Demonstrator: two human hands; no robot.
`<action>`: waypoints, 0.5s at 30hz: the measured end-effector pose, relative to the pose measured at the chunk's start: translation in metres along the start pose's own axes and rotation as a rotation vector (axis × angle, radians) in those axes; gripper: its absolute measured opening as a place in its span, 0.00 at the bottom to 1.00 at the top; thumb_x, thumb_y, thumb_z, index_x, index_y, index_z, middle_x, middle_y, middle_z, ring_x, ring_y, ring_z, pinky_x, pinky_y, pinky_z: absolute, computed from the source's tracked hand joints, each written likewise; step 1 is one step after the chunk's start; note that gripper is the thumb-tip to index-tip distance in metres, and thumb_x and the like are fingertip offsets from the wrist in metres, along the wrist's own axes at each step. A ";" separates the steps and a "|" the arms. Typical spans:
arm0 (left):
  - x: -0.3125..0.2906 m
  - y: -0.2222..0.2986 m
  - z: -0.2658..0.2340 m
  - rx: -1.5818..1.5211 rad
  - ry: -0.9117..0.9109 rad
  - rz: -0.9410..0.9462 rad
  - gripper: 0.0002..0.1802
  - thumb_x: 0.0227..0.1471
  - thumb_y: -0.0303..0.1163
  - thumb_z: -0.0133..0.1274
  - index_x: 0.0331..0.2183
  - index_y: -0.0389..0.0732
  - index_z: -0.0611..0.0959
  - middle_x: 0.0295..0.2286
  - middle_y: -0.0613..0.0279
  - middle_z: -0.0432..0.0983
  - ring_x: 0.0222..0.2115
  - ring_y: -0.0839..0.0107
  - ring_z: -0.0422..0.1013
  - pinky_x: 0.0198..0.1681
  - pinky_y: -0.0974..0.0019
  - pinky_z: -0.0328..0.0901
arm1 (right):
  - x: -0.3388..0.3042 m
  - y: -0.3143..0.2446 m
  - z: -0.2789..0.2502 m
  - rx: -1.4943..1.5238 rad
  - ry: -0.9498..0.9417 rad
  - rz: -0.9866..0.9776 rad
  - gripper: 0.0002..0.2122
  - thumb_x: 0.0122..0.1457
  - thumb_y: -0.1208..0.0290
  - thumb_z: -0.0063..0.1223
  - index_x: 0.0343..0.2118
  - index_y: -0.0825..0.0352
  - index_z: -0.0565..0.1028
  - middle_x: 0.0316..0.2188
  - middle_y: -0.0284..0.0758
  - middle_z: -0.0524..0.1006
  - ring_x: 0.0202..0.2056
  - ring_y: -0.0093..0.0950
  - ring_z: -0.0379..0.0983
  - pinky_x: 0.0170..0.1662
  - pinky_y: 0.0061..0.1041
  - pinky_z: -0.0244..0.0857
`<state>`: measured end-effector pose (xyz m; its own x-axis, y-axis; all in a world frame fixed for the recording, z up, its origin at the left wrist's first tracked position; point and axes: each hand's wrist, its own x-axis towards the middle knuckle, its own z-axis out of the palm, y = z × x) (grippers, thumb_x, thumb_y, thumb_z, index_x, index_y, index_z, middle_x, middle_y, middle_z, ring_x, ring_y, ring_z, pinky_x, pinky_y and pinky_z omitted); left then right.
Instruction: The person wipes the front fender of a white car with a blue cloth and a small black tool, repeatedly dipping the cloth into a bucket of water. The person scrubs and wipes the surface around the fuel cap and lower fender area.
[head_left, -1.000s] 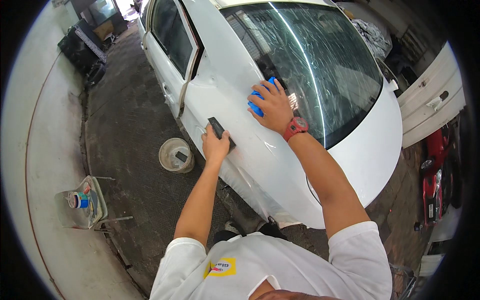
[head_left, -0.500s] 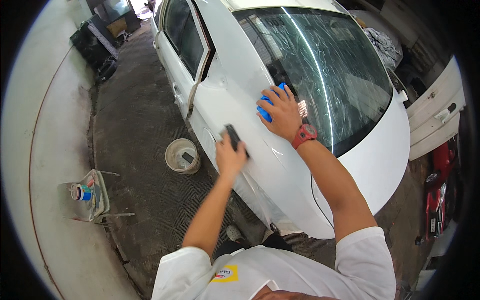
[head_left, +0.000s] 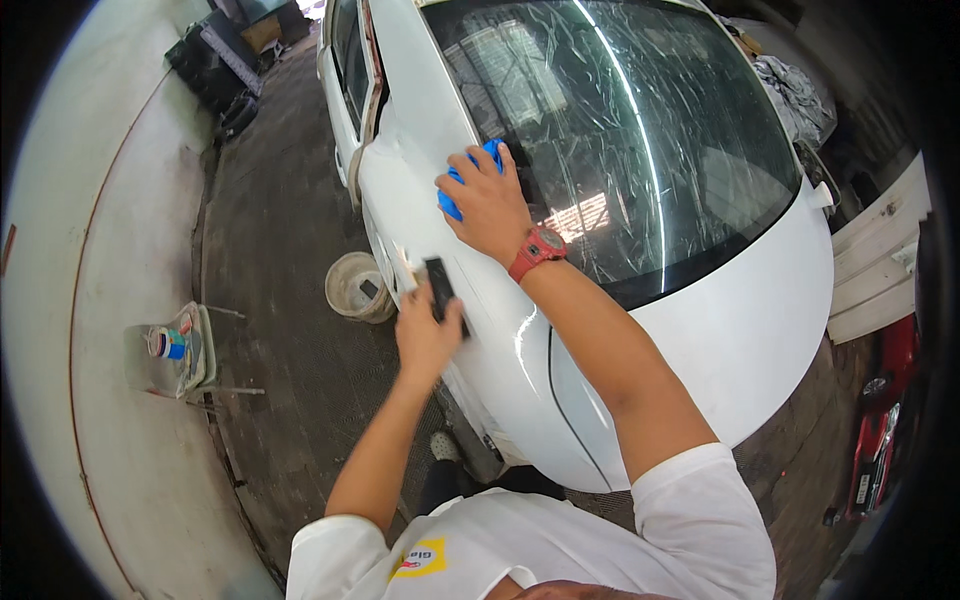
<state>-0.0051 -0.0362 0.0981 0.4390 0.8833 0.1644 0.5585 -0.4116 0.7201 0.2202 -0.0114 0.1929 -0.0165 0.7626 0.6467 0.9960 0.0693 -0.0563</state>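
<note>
My left hand [head_left: 428,332] is closed around a long black sanding block [head_left: 440,292], laid against the white rear side panel of the car [head_left: 490,300]. The hand is slightly smeared by motion. Farther up, my right hand [head_left: 492,208] presses down on a bright blue sponge or folded cloth [head_left: 450,200] at the edge of the rear window [head_left: 660,130]. My palm hides most of the blue thing, so I cannot tell which it is. A red watch [head_left: 538,250] is on my right wrist.
Left of the car, a round bucket [head_left: 336,284] on the floor holds a small dark block [head_left: 370,288]. A chair [head_left: 208,345] by the left wall bears tins and tools. White panels [head_left: 875,270] and a red car [head_left: 880,440] stand at the right.
The view has shifted, so the car's rear window and both hands sit farther left in it. The black block has moved slightly on the panel. My right hand stays beside the window.
</note>
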 end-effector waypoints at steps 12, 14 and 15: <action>-0.006 0.023 -0.006 -0.091 -0.121 -0.214 0.37 0.62 0.44 0.64 0.66 0.35 0.79 0.52 0.34 0.83 0.53 0.41 0.81 0.59 0.46 0.74 | -0.006 0.010 0.005 -0.088 0.056 -0.018 0.20 0.57 0.60 0.73 0.53 0.51 0.84 0.59 0.31 0.80 0.67 0.39 0.68 0.72 0.64 0.53; -0.073 0.048 0.010 0.133 -0.015 0.100 0.44 0.63 0.44 0.63 0.74 0.38 0.71 0.58 0.26 0.76 0.58 0.30 0.75 0.62 0.39 0.72 | -0.006 0.009 0.009 -0.071 0.069 -0.027 0.19 0.57 0.60 0.73 0.53 0.51 0.84 0.58 0.31 0.80 0.67 0.39 0.69 0.72 0.63 0.54; -0.087 0.055 0.009 0.127 0.020 0.119 0.39 0.62 0.43 0.64 0.68 0.36 0.76 0.57 0.30 0.77 0.58 0.34 0.77 0.62 0.42 0.72 | -0.004 0.008 0.010 -0.066 0.068 -0.034 0.19 0.57 0.60 0.73 0.53 0.50 0.84 0.58 0.31 0.80 0.67 0.39 0.69 0.72 0.63 0.54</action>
<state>-0.0062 -0.1382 0.1172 0.4943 0.8302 0.2576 0.5881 -0.5376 0.6043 0.2270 -0.0076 0.1821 -0.0463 0.7149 0.6976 0.9986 0.0500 0.0150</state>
